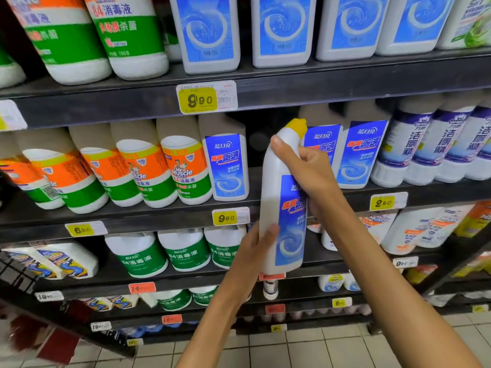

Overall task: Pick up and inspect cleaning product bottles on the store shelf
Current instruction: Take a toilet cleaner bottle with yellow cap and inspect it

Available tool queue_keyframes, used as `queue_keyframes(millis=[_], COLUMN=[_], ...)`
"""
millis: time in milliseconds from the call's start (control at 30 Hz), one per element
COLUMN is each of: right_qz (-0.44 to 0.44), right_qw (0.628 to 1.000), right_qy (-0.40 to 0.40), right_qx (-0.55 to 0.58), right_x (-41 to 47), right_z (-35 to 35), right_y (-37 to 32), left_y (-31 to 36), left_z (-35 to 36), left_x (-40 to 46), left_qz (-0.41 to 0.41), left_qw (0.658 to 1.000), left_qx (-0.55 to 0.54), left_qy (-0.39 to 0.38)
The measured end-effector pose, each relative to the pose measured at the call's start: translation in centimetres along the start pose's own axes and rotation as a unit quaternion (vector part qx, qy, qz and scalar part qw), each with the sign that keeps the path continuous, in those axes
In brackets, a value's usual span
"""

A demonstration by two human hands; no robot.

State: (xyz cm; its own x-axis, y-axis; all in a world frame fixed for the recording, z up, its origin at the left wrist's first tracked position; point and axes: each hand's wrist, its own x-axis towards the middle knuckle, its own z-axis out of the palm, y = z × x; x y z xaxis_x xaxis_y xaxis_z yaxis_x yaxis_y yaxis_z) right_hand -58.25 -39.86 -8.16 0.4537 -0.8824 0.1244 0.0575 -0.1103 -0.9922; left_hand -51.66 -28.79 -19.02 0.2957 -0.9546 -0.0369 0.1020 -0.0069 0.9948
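Note:
I hold a white cleaner bottle with a blue label and a yellow cap upright in front of the shelves, off the shelf. My right hand wraps around its neck and upper body from the right, thumb across the front. My left hand grips its lower left side, thumb on the front. Matching blue-label bottles stand on the middle shelf behind, with a dark gap between them behind the held bottle's top.
Orange-and-green disinfectant bottles fill the middle shelf's left; purple-label white bottles stand at its right. Large blue-label jugs sit on the top shelf. Green-label tubs are below. Yellow price tags line the shelf edges. Tiled floor lies underneath.

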Motion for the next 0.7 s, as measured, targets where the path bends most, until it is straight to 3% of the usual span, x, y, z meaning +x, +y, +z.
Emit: queue_keyframes(millis=[100, 267, 467, 600, 700], right_qz=[0.027, -0.033, -0.118, -0.154, -0.164], right_qw=[0.999, 0.993, 0.987, 0.978, 0.978], right_qy=[0.014, -0.060, -0.007, 0.010, 0.023], right_qx=[-0.022, -0.099, -0.110, -0.140, -0.127], right_x=[1.4, 3.6, 5.4, 6.1, 6.4], right_z=[-0.1, -0.6, -0.2, -0.2, 0.0], right_y=[0.3, 0.1, -0.3, 0.0, 0.2], left_y=[0.9, 2.7, 3.1, 2.8, 2.2], left_z=[-0.3, -1.7, -1.5, -0.7, -0.2], left_x=[1.2, 3.5, 5.9, 6.4, 5.8], left_qz=[0.021, -0.015, 0.022, 0.041, 0.065], left_qw=[0.993, 0.998, 0.991, 0.967, 0.955], left_qx=[0.104, 0.034, 0.065, 0.185, 0.191], left_qy=[0.051, 0.057, 0.114, 0.169, 0.216])
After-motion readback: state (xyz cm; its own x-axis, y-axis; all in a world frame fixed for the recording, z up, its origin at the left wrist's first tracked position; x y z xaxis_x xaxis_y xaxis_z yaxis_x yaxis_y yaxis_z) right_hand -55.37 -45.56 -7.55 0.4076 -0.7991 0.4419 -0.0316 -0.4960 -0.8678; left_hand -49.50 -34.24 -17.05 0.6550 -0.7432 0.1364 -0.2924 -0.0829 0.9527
